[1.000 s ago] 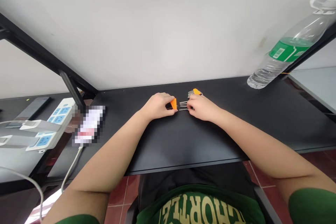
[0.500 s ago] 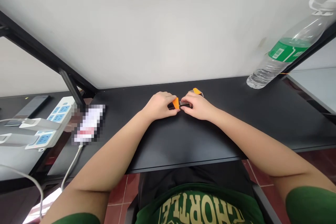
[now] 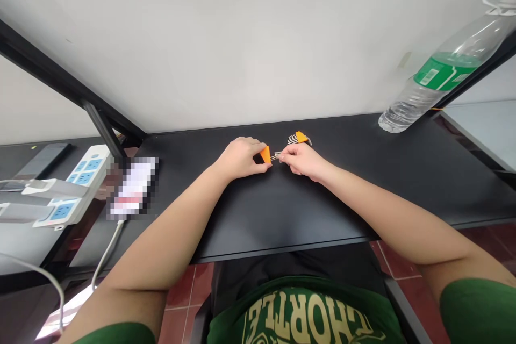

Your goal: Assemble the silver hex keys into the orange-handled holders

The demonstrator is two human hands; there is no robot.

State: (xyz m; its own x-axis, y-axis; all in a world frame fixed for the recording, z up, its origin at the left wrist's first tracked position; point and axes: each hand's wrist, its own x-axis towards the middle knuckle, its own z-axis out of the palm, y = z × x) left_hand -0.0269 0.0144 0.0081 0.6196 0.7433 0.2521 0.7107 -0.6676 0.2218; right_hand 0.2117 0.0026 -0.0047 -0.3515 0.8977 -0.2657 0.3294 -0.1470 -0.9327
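My left hand (image 3: pixel 242 157) is closed around an orange holder (image 3: pixel 266 154) that looks like part of a hex key set, gripped between thumb and fingers. Thin metal rods (image 3: pixel 274 156) stick out of its right side. My right hand (image 3: pixel 304 160) pinches the ends of the rods between thumb and forefinger; how many it holds is too small to tell. Just behind the right hand lies a second orange hex key holder (image 3: pixel 300 137), its row of several metal keys pointing left.
A clear bottle with a green label (image 3: pixel 441 72) stands at the back right by the frame. To the left are a blurred phone (image 3: pixel 131 188) on a cable and a white power strip (image 3: pixel 88 174) with plugs. The black tabletop (image 3: pixel 278 215) meets a white wall (image 3: pixel 258 54).
My right hand has drawn back slightly from the left, now pinching the rods by their ends. More of the second holder shows behind it. The view has shifted a little.
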